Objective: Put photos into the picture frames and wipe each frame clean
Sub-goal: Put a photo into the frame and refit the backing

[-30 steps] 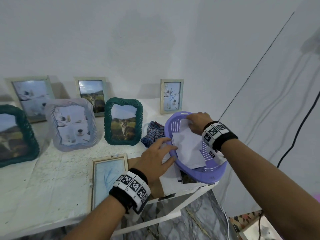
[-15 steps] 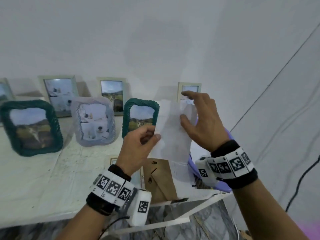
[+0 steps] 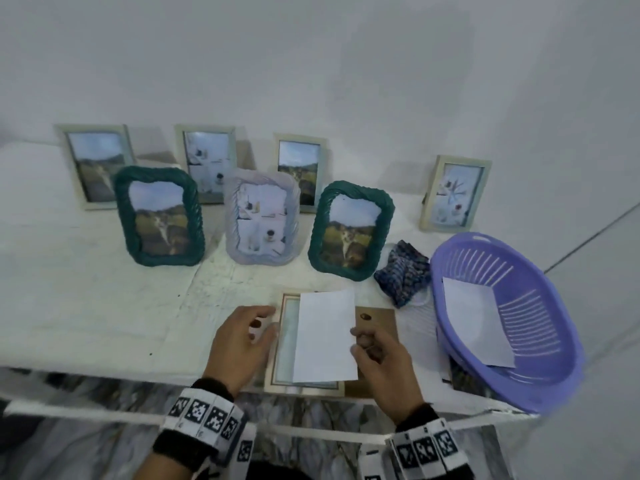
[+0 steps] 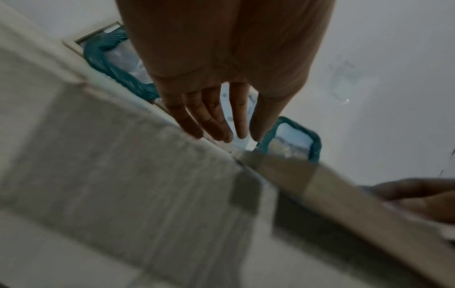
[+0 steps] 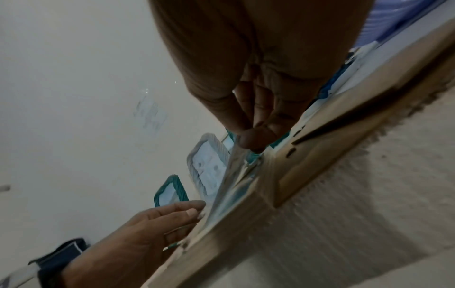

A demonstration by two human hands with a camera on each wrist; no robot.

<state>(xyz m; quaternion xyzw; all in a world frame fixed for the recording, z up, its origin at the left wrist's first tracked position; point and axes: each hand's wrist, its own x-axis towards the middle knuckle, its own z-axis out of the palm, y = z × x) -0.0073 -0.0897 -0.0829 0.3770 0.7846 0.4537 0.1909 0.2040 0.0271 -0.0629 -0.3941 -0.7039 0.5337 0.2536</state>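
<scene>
Right hand: my right hand (image 3: 379,362) pinches the right edge of a white photo (image 3: 325,336), blank side up, between thumb and fingertips.
Left hand: my left hand (image 3: 239,344) is empty, fingers loosely extended, fingertips at the left rail of the frame (image 3: 280,344); I cannot tell if they press on it.
Where the photo is: held just above the open frame, which lies face down at the near table edge, its brown backing board (image 3: 377,318) beside it on the right.
Handling: I judge the photo light and floppy, best held by its edges; the frame is stiff, with glass that could crack or smudge.
Nearby: seven filled frames stand behind, a blue cloth (image 3: 403,273) lies by a purple basket (image 3: 550,344) holding another sheet.
Change: half a second ago both my hands held the photo up in the air; now it is down over the frame and my left hand has let go.
</scene>
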